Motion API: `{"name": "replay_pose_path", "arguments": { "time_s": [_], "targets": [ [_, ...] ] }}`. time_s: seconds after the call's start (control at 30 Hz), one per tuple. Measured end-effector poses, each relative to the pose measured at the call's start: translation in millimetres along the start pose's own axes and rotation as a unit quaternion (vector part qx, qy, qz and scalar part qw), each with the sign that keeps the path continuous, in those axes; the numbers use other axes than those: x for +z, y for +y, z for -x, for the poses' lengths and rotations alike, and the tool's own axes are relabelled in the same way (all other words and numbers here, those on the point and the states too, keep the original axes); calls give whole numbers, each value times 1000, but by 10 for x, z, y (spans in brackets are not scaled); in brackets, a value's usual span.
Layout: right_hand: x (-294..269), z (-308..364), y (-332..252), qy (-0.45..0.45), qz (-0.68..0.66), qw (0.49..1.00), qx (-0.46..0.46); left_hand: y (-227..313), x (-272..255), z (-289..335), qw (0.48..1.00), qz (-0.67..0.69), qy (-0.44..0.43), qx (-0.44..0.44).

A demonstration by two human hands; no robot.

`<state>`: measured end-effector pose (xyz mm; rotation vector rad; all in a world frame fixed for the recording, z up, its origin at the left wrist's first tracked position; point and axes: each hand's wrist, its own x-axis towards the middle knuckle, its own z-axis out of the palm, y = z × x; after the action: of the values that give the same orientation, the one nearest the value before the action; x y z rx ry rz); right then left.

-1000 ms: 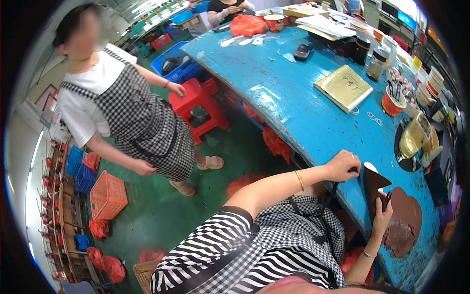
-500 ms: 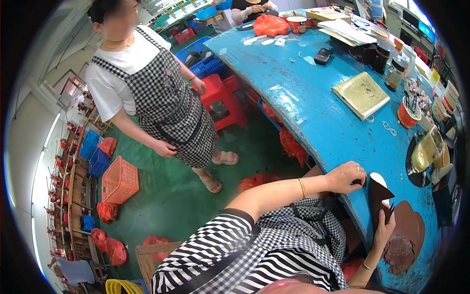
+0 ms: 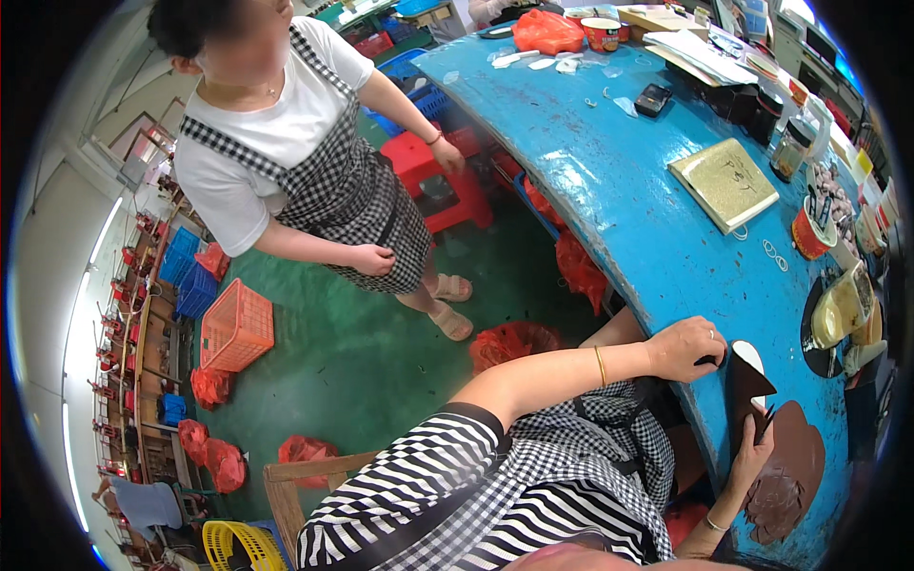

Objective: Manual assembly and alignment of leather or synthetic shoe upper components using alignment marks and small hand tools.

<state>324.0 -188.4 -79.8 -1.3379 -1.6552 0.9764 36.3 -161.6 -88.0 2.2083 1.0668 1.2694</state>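
Note:
Over the table's near edge is my left hand (image 3: 687, 348), its fingers curled round a small dark thing (image 3: 706, 361) that I cannot make out. Beside it, my right hand (image 3: 752, 455) holds up a dark brown, leather-like sheet piece (image 3: 746, 385) with a white underside showing at its top. A thin dark pointed thing (image 3: 768, 424) sticks up at the right fingers; its kind is unclear. Close to the right hand, a pile of flat brown cut pieces (image 3: 795, 466) lies on the blue table (image 3: 609, 181).
A gold-covered book (image 3: 725, 186), a black device (image 3: 653, 100), a red tub of tools (image 3: 814, 228) and a yellowish glue-stained container (image 3: 843, 305) stand on the table. A person (image 3: 314, 162) in a checked apron stands left, near a red stool (image 3: 443, 181). An orange crate (image 3: 238, 325) is on the floor.
The standing person has come nearer and shifted right, one hand swinging forward. My view has tilted slightly. Both my hands stay close together, still holding the same things.

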Motion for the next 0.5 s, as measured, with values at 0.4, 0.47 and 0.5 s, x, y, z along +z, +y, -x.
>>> {"name": "replay_pose_path", "arguments": {
  "time_s": [0.4, 0.47, 0.5],
  "targets": [
    [-10, -26, 83, 27, 58, 998, -10, -104, 92, 59, 999, -19, 30, 23],
    [-9, -26, 70, 32, 95, 995, -2, -131, 106, 65, 997, -49, 34, 40],
    [13, -28, 52, 39, 76, 996, -3, -146, 107, 61, 996, -61, 37, 45]
  ]
}}
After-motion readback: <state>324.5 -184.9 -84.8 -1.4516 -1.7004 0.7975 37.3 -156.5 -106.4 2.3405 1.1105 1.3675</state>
